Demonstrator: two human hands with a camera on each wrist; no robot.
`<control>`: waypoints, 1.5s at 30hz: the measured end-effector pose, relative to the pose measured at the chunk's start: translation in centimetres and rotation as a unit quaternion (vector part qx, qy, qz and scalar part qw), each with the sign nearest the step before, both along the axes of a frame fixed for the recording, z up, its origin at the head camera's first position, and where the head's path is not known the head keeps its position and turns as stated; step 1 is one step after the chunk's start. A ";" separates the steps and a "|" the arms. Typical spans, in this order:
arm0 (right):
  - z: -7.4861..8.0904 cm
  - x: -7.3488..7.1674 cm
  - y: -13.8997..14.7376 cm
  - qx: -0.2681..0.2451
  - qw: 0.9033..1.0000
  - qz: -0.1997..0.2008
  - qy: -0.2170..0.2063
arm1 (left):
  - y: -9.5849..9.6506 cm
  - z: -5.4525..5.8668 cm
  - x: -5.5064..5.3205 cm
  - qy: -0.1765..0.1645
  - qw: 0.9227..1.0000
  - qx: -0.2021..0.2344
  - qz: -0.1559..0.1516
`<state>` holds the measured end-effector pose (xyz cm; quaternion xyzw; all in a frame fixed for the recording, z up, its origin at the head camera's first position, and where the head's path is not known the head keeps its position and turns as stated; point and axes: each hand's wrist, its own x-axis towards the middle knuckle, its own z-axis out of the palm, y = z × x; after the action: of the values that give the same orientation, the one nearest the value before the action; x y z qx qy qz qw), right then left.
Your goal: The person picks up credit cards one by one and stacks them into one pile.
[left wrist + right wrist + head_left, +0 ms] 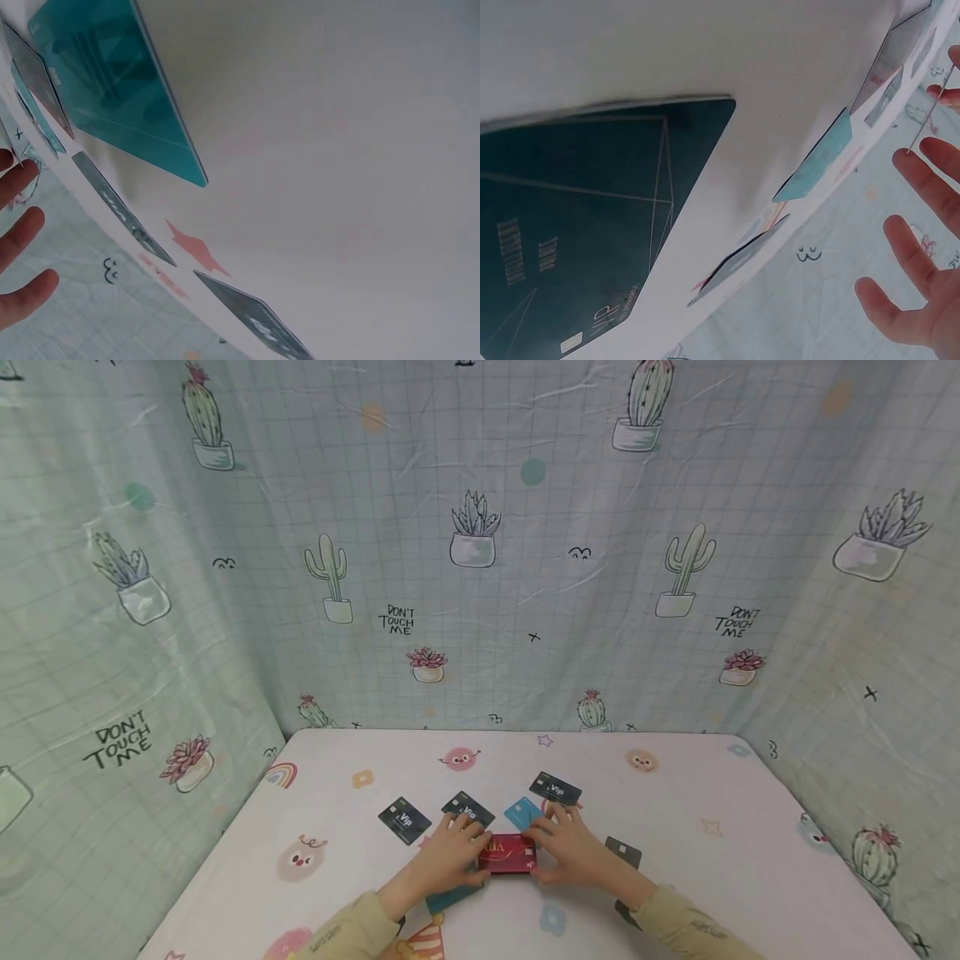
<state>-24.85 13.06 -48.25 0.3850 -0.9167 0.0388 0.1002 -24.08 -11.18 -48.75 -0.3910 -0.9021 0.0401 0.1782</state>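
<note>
Red card (pixel 507 855) sits between 2 hands: left hand (pixel 448 852) pinches its left end, right hand (pixel 573 850) pinches its right end, thumbs on near side. Teal card (pixel 452 898) near left wrist, blue card (pixel 521 812) just beyond red card, 3 dark Vip cards (pixel 405 820) farther out.

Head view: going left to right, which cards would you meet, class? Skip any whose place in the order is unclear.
First Vip card, second Vip card, red card, third Vip card, upper dark card.
</note>
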 end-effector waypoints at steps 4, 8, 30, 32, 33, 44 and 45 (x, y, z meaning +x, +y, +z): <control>-0.2 -0.3 0.0 0.005 1.000 0.000 0.007 | -0.1 -0.1 -0.2 0.004 1.000 -0.011 -0.003; -0.4 -0.5 0.0 0.009 1.000 0.003 0.019 | -0.2 -0.1 -0.4 -0.001 1.000 -0.018 -0.008; -1.1 -0.9 -0.3 0.040 0.999 -0.005 -0.003 | -0.3 -1.3 -1.1 -0.012 0.999 -0.022 -0.023; -1.1 -0.9 -0.4 0.043 0.999 -0.006 -0.004 | -0.3 -1.3 -1.2 -0.014 0.999 -0.025 -0.024; -1.1 -0.9 -0.4 0.044 0.999 -0.007 -0.005 | -0.2 -1.3 -1.2 -0.017 0.999 -0.029 -0.022; -1.4 -1.1 -0.5 0.056 0.998 -0.010 -0.019 | -0.1 -1.1 -1.2 -0.032 0.998 -0.049 -0.008; -1.5 -1.2 -0.5 0.057 0.998 -0.010 -0.019 | -0.1 -1.1 -1.2 -0.032 0.998 -0.049 -0.008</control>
<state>-26.00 12.56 -49.71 0.3797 -0.9231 -0.0074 0.0608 -25.25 -11.27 -49.82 -0.4080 -0.9009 0.0704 0.1301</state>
